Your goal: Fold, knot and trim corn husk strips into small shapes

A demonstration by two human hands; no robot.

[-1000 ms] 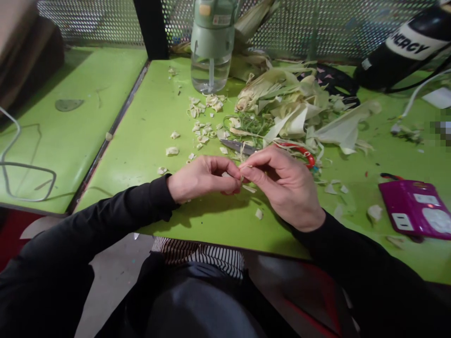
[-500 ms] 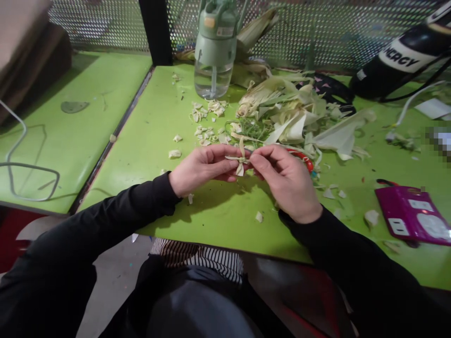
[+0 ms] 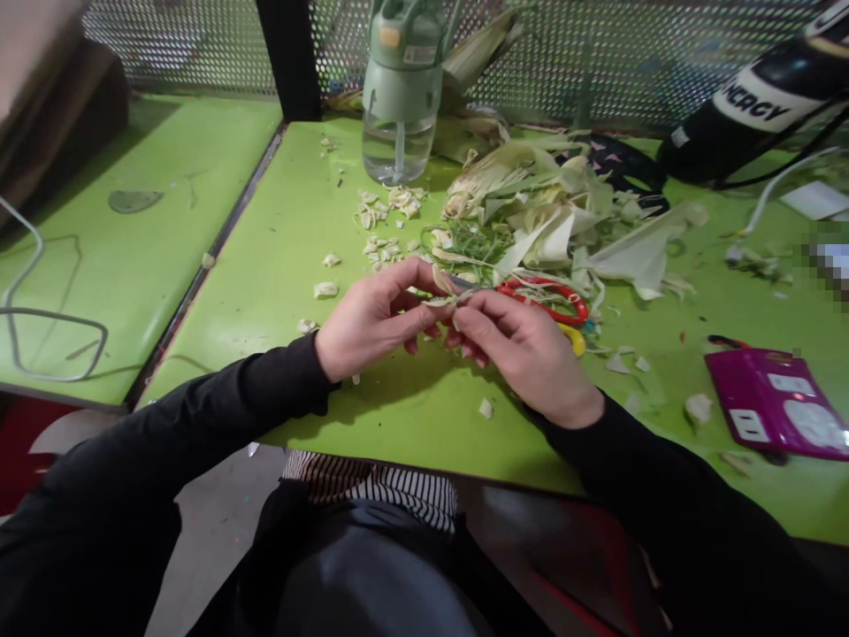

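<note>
Between my two hands is a small knotted piece of corn husk (image 3: 443, 301) with pale strips sticking out. My left hand (image 3: 362, 320) pinches its left side between thumb and fingers. From the right, my right hand (image 3: 540, 354) closes its thumb and fingertips on the other side; the fingers partly hide the knot. Just behind the right hand lie scissors with a red handle (image 3: 582, 310), and a yellow handle part (image 3: 574, 340) shows beside the knuckles. A heap of corn husks (image 3: 547, 234) lies beyond the hands, with small cut husk scraps (image 3: 371, 211) to its left.
A green water bottle (image 3: 401, 106) stands at the back of the green table (image 3: 218, 305). To the right lie a purple power strip (image 3: 773, 398) and a dark bottle (image 3: 749, 115) leaning over. A grey cable (image 3: 49, 314) runs at the left, near a brown stack (image 3: 59, 115).
The knotted husk has turned and is more covered by my fingers. My right hand has moved slightly left and down, showing more of the red scissor handle and the yellow part.
</note>
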